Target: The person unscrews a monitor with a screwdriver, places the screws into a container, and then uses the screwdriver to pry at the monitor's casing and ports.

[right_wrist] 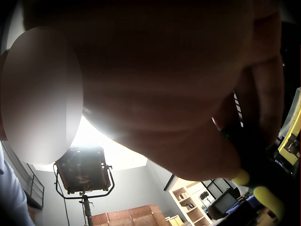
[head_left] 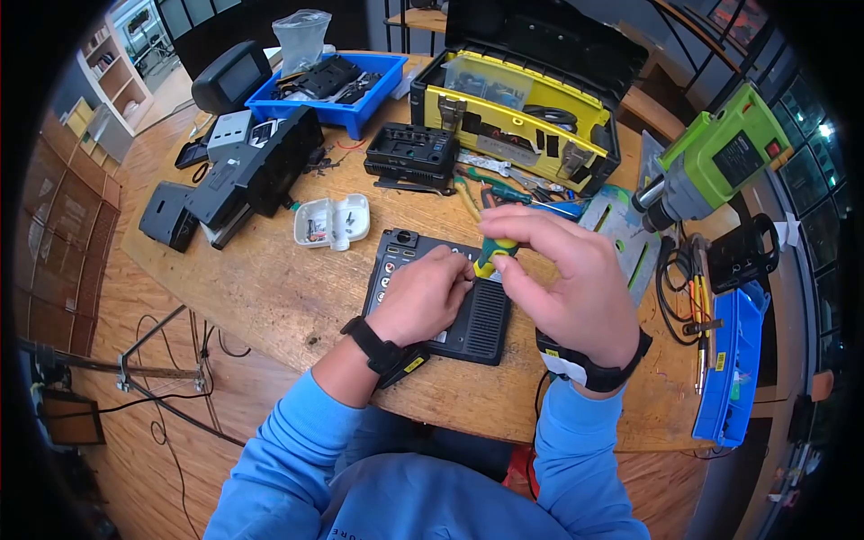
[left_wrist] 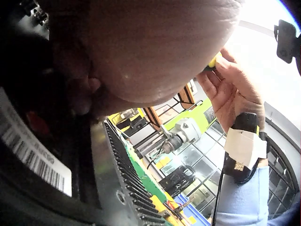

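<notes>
My right hand (head_left: pixel 571 274) grips a screwdriver (head_left: pixel 493 255) by its green and yellow handle, over a black device (head_left: pixel 486 315) with a ribbed grille and a row of round ports. On the same device lies my left hand (head_left: pixel 421 292), fingers bent, with fingertips right at the lower end of the screwdriver. I cannot tell what those fingertips hold, since the hand covers them. A barcode label (left_wrist: pixel 40 157) and the grille (left_wrist: pixel 129 176) show close up in the left wrist view. In the right wrist view, yellow parts of the handle (right_wrist: pixel 268 200) appear beside the darkened hand.
A white case of small parts (head_left: pixel 333 222) lies open left of the device. Behind are a black battery-plate-like unit (head_left: pixel 412 155), a yellow and black toolbox (head_left: pixel 517 135) and a blue bin (head_left: pixel 355 117). A green drill (head_left: pixel 720 166) stands at right, above a blue tray (head_left: pixel 720 387).
</notes>
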`<action>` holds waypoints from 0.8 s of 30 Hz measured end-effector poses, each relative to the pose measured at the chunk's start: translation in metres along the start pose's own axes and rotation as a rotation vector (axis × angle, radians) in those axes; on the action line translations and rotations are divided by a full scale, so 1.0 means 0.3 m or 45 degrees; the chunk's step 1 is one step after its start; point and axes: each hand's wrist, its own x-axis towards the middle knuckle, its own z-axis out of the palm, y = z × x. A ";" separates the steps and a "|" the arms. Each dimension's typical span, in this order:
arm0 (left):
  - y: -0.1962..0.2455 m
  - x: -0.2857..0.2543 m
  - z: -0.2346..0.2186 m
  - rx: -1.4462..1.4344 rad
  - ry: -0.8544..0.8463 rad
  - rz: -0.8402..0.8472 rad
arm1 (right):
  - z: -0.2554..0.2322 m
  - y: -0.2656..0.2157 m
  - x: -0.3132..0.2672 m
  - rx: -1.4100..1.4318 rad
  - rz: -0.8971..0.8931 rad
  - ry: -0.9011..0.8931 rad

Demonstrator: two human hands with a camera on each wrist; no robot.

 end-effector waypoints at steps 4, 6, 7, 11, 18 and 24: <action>0.004 -0.002 0.002 0.090 0.014 -0.015 | 0.019 -0.007 0.006 0.092 -0.035 -0.054; -0.002 0.000 0.008 0.067 0.018 0.000 | 0.017 -0.002 0.009 0.083 -0.049 -0.050; -0.005 0.001 0.009 0.045 0.023 0.014 | 0.015 0.000 0.011 0.074 -0.064 -0.046; 0.012 0.001 0.004 0.036 0.024 0.023 | 0.001 0.016 0.012 -0.015 -0.111 -0.032; 0.026 -0.001 0.013 0.139 0.017 -0.002 | 0.043 0.037 -0.005 0.129 0.154 0.035; 0.021 -0.006 0.041 0.258 0.075 0.066 | 0.052 0.061 0.010 0.101 0.033 0.066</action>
